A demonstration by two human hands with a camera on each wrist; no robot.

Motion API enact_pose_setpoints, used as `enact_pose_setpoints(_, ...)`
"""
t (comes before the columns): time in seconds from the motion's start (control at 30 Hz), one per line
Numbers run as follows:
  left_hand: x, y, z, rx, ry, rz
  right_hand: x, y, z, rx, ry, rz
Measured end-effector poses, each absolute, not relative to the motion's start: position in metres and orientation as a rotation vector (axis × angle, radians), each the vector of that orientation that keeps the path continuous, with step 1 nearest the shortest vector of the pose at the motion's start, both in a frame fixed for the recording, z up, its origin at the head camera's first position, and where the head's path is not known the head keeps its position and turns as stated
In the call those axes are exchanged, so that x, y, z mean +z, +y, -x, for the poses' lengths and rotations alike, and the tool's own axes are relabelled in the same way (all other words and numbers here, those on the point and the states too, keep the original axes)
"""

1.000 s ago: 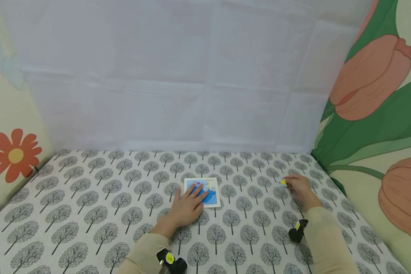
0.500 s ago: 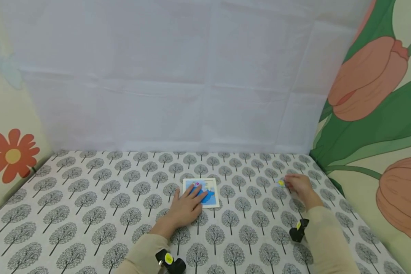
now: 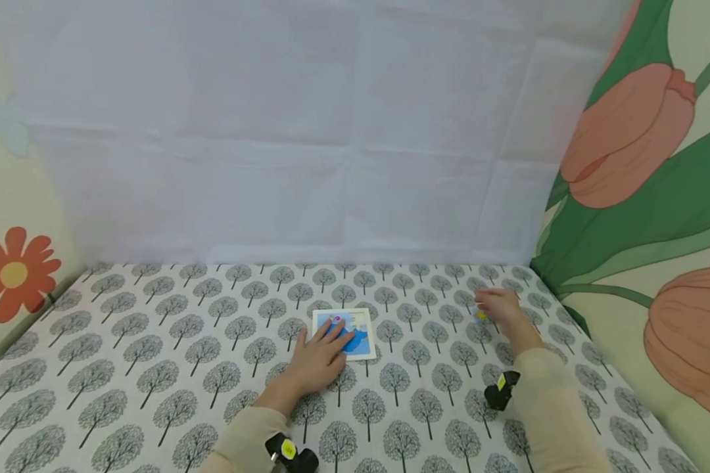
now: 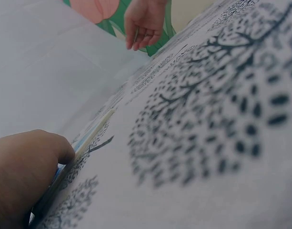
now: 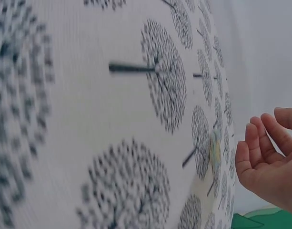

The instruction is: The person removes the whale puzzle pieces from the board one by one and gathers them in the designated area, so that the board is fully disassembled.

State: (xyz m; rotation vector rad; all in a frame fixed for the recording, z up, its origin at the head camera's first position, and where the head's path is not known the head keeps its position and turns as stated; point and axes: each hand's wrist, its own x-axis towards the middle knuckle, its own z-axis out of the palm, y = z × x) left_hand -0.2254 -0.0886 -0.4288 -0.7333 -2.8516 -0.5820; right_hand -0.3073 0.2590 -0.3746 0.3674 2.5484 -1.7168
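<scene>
A small picture puzzle board point(image 3: 363, 353) with a white rim and a blue picture lies on the cloth near the middle. Over its lower left part my left hand point(image 3: 316, 361) rests with spread fingers, hiding some of the picture. In the left wrist view, the thumb touches the edge of the board point(image 4: 91, 135). Farther right, a small blue and yellow puzzle piece point(image 3: 480, 315) lies on the cloth. My right hand point(image 3: 501, 309) hovers just above and beside it. The right wrist view shows those fingers loosely bent, apart from the puzzle piece point(image 5: 215, 153).
A white cloth point(image 3: 414, 387) printed with grey trees covers the table. Behind it hangs a plain white sheet point(image 3: 260, 197). Walls painted with large flowers point(image 3: 621, 151) stand at both sides. Each wrist wears a small black camera point(image 3: 501, 391).
My right hand has let go of the puzzle piece, which now lies on the cloth, and has lifted slightly. My left hand stays on the board. The head view has shifted a little.
</scene>
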Motion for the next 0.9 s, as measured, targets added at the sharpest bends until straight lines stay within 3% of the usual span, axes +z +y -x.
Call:
enact_pose_setpoints(0.23, -0.428, -0.088, 0.225, -0.578, -2.863, 0.734, -0.378, 0.232, 0.314, -1.755, 2.536, -0.460)
enact_pose_setpoints(0.9, -0.431, -0.089, 0.226, -0.570, -2.888, 0.650, -0.386, 0.172, 0.315, -1.909, 2.397, -0.223)
